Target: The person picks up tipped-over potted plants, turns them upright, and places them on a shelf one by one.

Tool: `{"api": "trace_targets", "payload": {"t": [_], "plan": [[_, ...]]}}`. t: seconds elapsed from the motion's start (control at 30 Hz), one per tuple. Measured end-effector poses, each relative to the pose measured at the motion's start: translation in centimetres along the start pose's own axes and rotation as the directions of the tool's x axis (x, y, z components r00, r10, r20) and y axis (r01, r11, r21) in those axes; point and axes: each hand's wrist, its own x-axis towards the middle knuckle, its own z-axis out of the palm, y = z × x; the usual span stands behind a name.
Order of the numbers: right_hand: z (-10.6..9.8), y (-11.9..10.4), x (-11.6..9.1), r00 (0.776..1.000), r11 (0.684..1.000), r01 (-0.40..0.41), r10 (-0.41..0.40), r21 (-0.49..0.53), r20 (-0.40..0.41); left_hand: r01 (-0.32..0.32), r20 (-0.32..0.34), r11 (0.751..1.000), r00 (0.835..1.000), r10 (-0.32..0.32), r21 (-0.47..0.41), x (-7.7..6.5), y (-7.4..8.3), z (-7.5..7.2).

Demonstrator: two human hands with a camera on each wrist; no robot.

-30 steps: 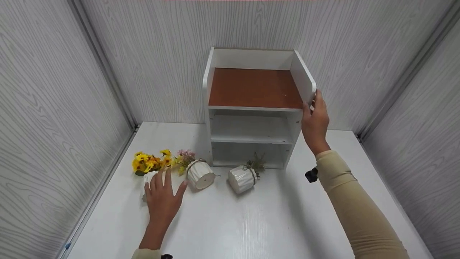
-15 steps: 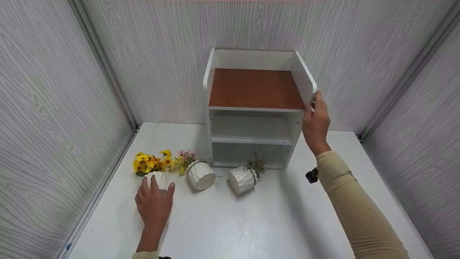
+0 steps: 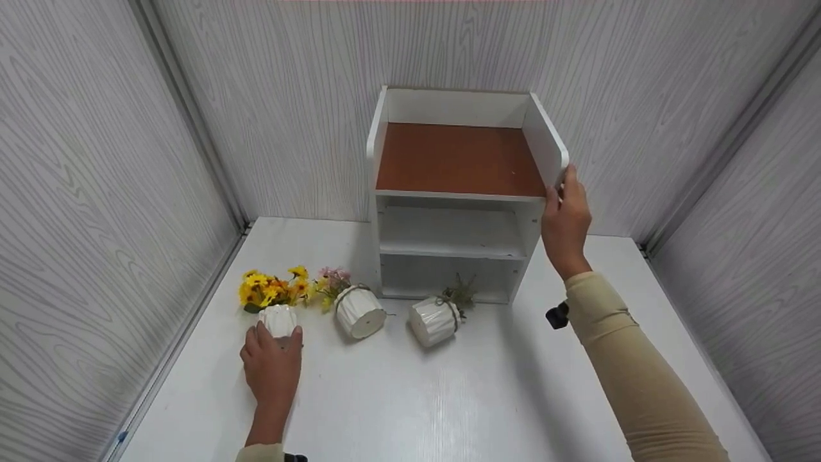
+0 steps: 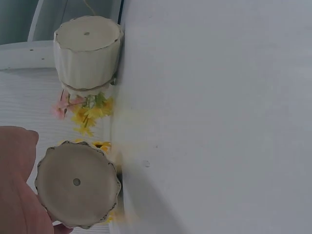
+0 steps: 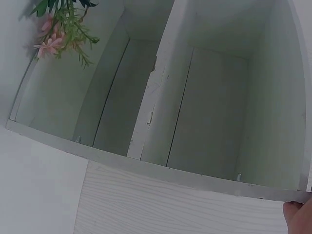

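A white fluted flower pot (image 3: 278,319) with yellow and orange flowers (image 3: 266,290) lies on its side at the left of the table. My left hand (image 3: 272,369) holds it at its base, thumb on one side and fingers on the other. The left wrist view shows the pot's round base (image 4: 73,195) with a small hole. Further right, my right hand (image 3: 566,218) grips the front edge of the right side panel of a white shelf unit (image 3: 452,253). Only a bit of that hand (image 5: 298,217) appears in the right wrist view.
Two more white pots lie tipped over before the shelf: one with pink and yellow flowers (image 3: 359,312), one with thin greenery (image 3: 435,321). The unit has a brown top board (image 3: 458,157) over two compartments. Grey wood-grain walls (image 3: 301,115) surround the white table (image 3: 410,398).
My left hand has come down and back from above the yellow-flower pot and taken hold of its base. The right hand stays on the shelf unit's side panel.
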Motion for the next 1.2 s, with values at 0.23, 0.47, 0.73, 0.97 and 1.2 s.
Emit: {"api": "trace_targets", "payload": {"t": [0.23, 0.47, 0.73, 0.97, 1.2], "plan": [[0.0, 0.1, 0.0, 1.000, 1.000, -0.013, 0.013, -0.010, -0.003, 0.012, 0.044, 0.999, 0.999, -0.010, -0.042, 0.5, -0.2, 0.0], [0.1, 0.1, -0.1, 1.000, 1.000, -0.013, 0.013, -0.002, 0.002, -0.032, 0.067, 0.999, 0.997, 0.032, 0.001, 1.3, -0.3, -0.4], [0.1, 0.2, 0.0, 1.000, 1.000, -0.021, 0.021, 0.011, -0.005, -0.047, 0.099, 0.999, 0.994, 0.045, 0.025, 1.9, -0.1, -0.9], [0.1, 0.2, 0.0, 1.000, 1.000, -0.013, 0.013, 0.006, -0.005, -0.029, 0.106, 1.000, 0.994, 0.029, 0.001, 1.9, -0.1, -0.9], [-0.1, 0.1, -0.1, 1.000, 1.000, 0.002, -0.002, -0.011, -0.010, -0.063, 0.044, 0.996, 0.997, 0.066, -0.056, 1.2, -0.9, -0.7]]}}
